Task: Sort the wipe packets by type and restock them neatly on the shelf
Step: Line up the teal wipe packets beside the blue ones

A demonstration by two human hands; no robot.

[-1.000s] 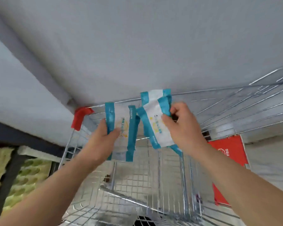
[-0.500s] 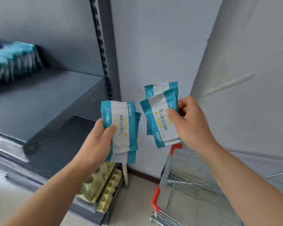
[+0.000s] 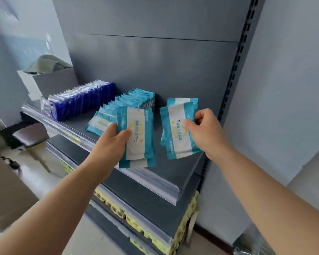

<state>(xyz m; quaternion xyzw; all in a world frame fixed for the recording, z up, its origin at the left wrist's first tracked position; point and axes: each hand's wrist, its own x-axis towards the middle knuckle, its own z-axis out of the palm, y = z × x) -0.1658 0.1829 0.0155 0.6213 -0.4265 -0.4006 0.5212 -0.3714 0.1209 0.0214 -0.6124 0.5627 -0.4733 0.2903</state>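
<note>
The view has swung from the cart to the shelf (image 3: 160, 173), both hands' teal packets (image 3: 138, 133) now held above it

We stretch both bare arms forward, forearms rising from the lower corners. Our left hand (image 3: 112, 142) grips a stack of packets (image 3: 139, 144), thumb laid across its front. Our right hand (image 3: 207, 134) pinches a second stack (image 3: 179, 142) by its right edge, fingers curled. The hands are apart.

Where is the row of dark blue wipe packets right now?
In the head view, the dark blue row stands at the left end of the shelf, just left of the teal row, near the grey box.
</note>
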